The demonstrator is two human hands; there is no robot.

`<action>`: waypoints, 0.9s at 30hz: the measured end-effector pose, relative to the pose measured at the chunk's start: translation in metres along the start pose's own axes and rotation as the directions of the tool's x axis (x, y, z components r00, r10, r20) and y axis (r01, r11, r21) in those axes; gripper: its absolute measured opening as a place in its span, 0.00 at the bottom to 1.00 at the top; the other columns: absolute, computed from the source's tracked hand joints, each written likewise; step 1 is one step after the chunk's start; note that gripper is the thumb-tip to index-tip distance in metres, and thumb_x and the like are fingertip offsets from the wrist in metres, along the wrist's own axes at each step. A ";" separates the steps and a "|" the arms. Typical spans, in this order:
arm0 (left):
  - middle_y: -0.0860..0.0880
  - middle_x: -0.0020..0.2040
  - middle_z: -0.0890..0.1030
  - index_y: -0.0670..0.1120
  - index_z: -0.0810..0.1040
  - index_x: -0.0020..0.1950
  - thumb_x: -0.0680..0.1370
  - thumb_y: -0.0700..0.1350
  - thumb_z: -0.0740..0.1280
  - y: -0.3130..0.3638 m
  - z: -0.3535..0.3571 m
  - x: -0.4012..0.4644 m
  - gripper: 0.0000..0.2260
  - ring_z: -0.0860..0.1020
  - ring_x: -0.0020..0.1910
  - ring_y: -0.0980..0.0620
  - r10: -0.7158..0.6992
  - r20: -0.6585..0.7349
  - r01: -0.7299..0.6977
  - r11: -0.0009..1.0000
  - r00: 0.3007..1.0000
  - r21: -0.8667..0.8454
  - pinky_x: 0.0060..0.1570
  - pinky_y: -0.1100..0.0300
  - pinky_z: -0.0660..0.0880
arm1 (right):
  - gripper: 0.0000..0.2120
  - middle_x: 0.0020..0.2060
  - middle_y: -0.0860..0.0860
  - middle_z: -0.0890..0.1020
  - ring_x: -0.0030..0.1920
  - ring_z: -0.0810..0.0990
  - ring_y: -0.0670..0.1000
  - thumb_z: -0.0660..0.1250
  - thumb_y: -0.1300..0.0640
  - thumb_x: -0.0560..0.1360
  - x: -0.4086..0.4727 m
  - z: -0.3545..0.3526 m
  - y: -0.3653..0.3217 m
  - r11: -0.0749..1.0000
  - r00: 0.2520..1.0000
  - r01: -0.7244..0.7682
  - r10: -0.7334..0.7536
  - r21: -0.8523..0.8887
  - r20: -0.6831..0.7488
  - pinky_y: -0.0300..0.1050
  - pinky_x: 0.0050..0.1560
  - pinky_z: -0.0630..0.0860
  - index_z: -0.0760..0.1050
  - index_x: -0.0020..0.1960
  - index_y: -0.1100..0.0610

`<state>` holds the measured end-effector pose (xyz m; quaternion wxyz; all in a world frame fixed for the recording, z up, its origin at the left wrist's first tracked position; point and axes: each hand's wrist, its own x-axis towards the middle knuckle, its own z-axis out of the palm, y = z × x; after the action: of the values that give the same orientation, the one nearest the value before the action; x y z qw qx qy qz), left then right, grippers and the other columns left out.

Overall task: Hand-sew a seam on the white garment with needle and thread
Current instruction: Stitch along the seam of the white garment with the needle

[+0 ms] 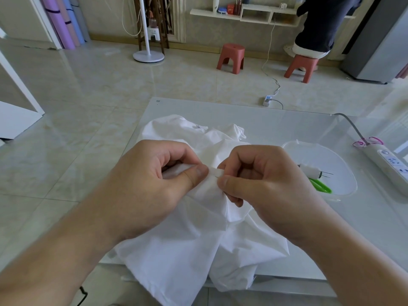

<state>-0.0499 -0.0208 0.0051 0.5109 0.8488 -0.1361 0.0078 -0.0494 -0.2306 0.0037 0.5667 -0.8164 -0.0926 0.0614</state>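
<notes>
left hand pinches the garment fold; right hand pinches the needle there. keep fold taut, stitches short.

A room with a glossy cream tiled floor that reflects daylight. A pale glass table fills the lower right of the frame. Along the far wall at the top, a white fan stand rests on a round base, just in front of a dark wooden rack. Rolled mats in purple, pink and blue lean in the upper left corner. Two red stools stand at upper centre and upper right; a person in dark clothes sits on the right one, facing a white wall shelf holding small items. A white cable trails across the floor to a plug block. A grey cabinet stands at the far right.
</notes>
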 end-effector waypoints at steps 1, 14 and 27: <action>0.53 0.38 0.86 0.55 0.86 0.42 0.80 0.54 0.74 0.000 0.000 0.000 0.08 0.84 0.41 0.53 0.001 0.001 -0.001 1.000 1.000 0.015 0.44 0.56 0.78 | 0.05 0.35 0.59 0.84 0.38 0.81 0.40 0.71 0.57 0.68 0.000 0.000 0.001 1.000 1.000 -0.001 0.001 -0.017 0.002 0.49 0.46 0.74 0.78 0.36 0.58; 0.55 0.39 0.87 0.56 0.87 0.41 0.77 0.48 0.75 0.000 -0.002 0.000 0.05 0.86 0.41 0.55 0.006 0.008 -0.006 1.000 1.000 0.000 0.45 0.54 0.81 | 0.06 0.34 0.63 0.82 0.30 0.67 0.57 0.73 0.55 0.69 0.002 -0.004 0.006 1.000 1.000 -0.015 0.015 0.004 0.015 0.50 0.35 0.68 0.79 0.39 0.57; 0.53 0.39 0.87 0.55 0.87 0.42 0.76 0.50 0.79 0.002 -0.003 -0.001 0.04 0.86 0.39 0.52 -0.005 0.038 0.006 1.000 0.999 -0.009 0.43 0.47 0.84 | 0.09 0.44 0.48 0.89 0.44 0.84 0.70 0.77 0.66 0.74 0.002 -0.010 0.004 0.999 0.999 -0.013 0.015 -0.044 0.042 0.58 0.48 0.82 0.83 0.39 0.55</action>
<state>-0.0512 -0.0185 0.0078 0.5120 0.8468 -0.1436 -0.0105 -0.0451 -0.2403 0.0030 0.5463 -0.8277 -0.1001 0.0805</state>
